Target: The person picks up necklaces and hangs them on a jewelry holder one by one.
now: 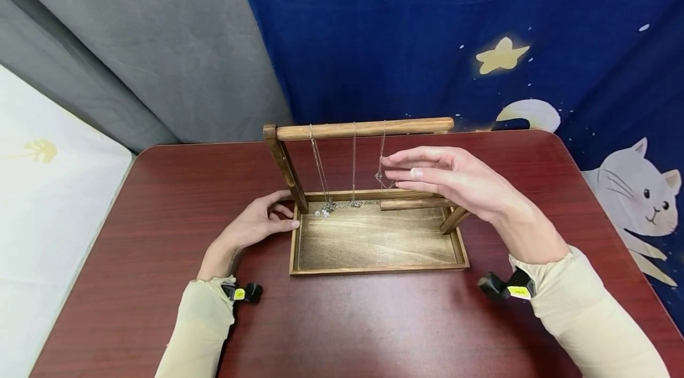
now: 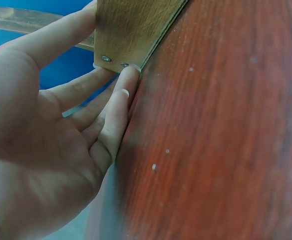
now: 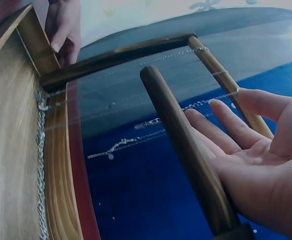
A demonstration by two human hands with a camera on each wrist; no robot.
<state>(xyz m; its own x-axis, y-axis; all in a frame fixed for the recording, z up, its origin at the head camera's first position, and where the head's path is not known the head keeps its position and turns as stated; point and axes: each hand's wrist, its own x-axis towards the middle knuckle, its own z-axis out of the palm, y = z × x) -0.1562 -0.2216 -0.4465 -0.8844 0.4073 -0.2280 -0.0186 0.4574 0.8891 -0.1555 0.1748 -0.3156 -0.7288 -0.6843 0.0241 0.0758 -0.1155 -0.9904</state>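
A wooden jewelry stand has a shallow tray [image 1: 374, 247], a long upper bar [image 1: 417, 127] on the left post and a short lower bar [image 1: 411, 204] on the right post. My left hand [image 1: 260, 221] holds the tray's left end near the post's foot, thumb at the rim and fingers round the back corner. Three necklaces hang from the upper bar: a left one [image 1: 319, 167], a middle one [image 1: 354, 164] and a right one [image 1: 382, 143] with a bunched lower part. The right hand [image 1: 451, 179] is stretched out, palm up in its wrist view, fingertips right at the right necklace.
Pendants and chain ends [image 1: 333, 206] lie along the tray's back wall. The stand sits on a reddish-brown table [image 1: 342, 324]. Behind it hang a grey curtain [image 1: 160, 40] and a blue curtain [image 1: 385, 40]. A white cloth [image 1: 43, 218] lies at the left.
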